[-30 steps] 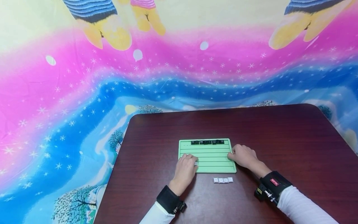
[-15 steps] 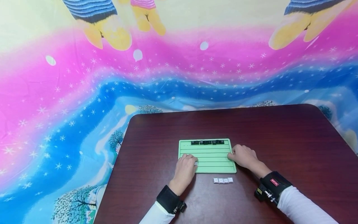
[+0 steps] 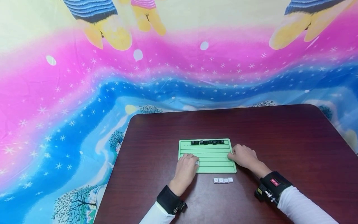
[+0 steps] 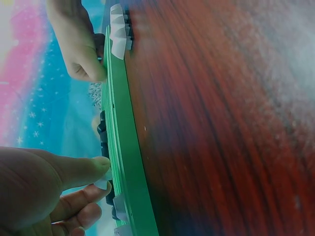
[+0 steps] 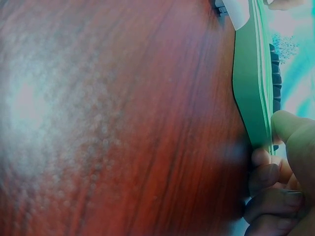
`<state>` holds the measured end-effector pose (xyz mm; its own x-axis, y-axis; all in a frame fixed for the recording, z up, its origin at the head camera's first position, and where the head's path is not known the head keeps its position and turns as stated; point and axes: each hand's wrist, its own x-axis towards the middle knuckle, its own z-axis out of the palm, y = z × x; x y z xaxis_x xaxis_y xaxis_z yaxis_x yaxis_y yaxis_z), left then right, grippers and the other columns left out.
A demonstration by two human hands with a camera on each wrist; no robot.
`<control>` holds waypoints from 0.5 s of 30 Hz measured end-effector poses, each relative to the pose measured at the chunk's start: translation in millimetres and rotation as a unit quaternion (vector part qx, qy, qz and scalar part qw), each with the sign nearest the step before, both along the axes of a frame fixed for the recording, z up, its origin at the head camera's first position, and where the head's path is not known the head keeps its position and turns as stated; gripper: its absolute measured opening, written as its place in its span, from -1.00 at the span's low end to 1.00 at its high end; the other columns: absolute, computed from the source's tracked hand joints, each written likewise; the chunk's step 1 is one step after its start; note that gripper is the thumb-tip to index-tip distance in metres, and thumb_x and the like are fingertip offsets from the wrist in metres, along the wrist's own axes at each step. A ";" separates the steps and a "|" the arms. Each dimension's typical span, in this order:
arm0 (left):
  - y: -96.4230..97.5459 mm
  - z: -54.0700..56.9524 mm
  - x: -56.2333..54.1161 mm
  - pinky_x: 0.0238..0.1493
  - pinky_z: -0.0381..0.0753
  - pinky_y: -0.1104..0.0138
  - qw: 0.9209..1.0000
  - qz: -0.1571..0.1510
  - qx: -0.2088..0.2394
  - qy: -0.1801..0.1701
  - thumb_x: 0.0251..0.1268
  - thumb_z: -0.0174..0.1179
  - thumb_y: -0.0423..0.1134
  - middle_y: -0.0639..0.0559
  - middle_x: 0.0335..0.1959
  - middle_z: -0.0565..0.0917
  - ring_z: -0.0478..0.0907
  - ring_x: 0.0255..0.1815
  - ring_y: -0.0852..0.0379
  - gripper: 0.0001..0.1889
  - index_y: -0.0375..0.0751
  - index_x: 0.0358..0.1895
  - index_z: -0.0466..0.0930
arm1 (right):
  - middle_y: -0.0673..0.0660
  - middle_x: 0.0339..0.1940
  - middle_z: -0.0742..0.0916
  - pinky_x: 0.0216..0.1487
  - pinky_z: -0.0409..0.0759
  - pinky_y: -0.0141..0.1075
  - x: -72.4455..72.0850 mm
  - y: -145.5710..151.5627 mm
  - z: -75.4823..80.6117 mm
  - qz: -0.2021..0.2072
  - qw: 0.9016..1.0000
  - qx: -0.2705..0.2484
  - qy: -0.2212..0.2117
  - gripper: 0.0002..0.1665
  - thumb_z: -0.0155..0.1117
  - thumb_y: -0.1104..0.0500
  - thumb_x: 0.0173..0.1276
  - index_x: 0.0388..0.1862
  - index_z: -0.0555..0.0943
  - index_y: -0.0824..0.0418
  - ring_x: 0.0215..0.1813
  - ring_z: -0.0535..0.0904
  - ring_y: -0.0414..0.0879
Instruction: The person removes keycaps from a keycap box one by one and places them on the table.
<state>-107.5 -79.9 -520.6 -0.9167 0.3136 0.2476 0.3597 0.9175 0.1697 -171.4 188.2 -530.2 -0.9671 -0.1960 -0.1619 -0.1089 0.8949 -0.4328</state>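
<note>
A light green ridged board (image 3: 215, 163) lies on the table. My left hand (image 3: 185, 168) is over its near left part, pinching a white keycap (image 4: 102, 184) between thumb and index finger, just above or touching the ridges; I cannot tell which. Two more pale keycaps (image 4: 119, 206) show at the board's near left in the left wrist view, hidden under the hand from above. At the right edge, my right hand (image 3: 244, 156) grips the board, thumb on top and curled fingers at the side. Several black keycaps (image 3: 207, 142) stand in a row along the far groove.
Several white keycaps (image 3: 223, 180) sit in a row on the dark wooden table (image 3: 156, 137), just in front of the board. A printed cloth (image 3: 179, 62) hangs behind the table's far edge. Black wrist straps with cameras (image 3: 274, 186) are on both forearms.
My left hand has shifted very slightly to the right with the keycap. The right hand, the board and the row of white keycaps have stayed put.
</note>
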 end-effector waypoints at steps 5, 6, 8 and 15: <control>0.1 2.4 3.0 -0.18 0.58 0.37 1.000 -0.006 0.004 0.008 0.17 0.46 -0.20 0.14 -0.18 0.79 0.62 -0.16 0.14 -0.81 -0.01 -0.14 0.79 | -0.13 -0.77 0.17 -0.58 -0.03 -0.35 -0.2 0.2 0.0 0.002 1.000 -0.001 0.002 -0.45 0.22 0.02 0.28 -0.80 0.18 -0.02 -0.63 0.03 -0.22; 0.2 2.7 3.4 -0.19 0.58 0.38 1.000 -0.007 0.005 0.011 0.16 0.47 -0.20 0.13 -0.19 0.79 0.61 -0.17 0.15 -0.81 -0.01 -0.14 0.79 | -0.13 -0.77 0.17 -0.58 -0.03 -0.35 -0.5 0.3 -0.1 0.002 1.000 -0.001 0.001 -0.45 0.22 0.02 0.28 -0.80 0.18 -0.02 -0.63 0.02 -0.22; 0.4 3.5 4.0 -0.21 0.57 0.39 1.000 -0.010 0.006 0.014 0.16 0.47 -0.20 0.13 -0.20 0.79 0.60 -0.20 0.15 -0.82 -0.01 -0.15 0.79 | -0.13 -0.77 0.17 -0.58 -0.04 -0.35 -0.8 0.9 -0.7 0.002 1.000 -0.002 0.001 -0.45 0.22 0.02 0.28 -0.80 0.18 -0.02 -0.64 0.02 -0.21; 1.2 6.0 6.5 -0.25 0.53 0.42 0.999 -0.021 0.014 0.028 0.14 0.47 -0.22 0.14 -0.25 0.78 0.59 -0.26 0.17 -0.84 -0.02 -0.19 0.79 | -0.13 -0.78 0.16 -0.58 -0.06 -0.35 -0.5 1.5 -0.9 0.004 1.000 -0.006 -0.001 -0.45 0.22 0.02 0.29 -0.80 0.18 -0.02 -0.64 0.01 -0.21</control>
<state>-101.1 -78.7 -514.5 -0.8879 0.3426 0.3070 0.4065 0.8968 0.1747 -171.9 189.7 -531.2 -0.9652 -0.2057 -0.1618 -0.1149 0.8885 -0.4442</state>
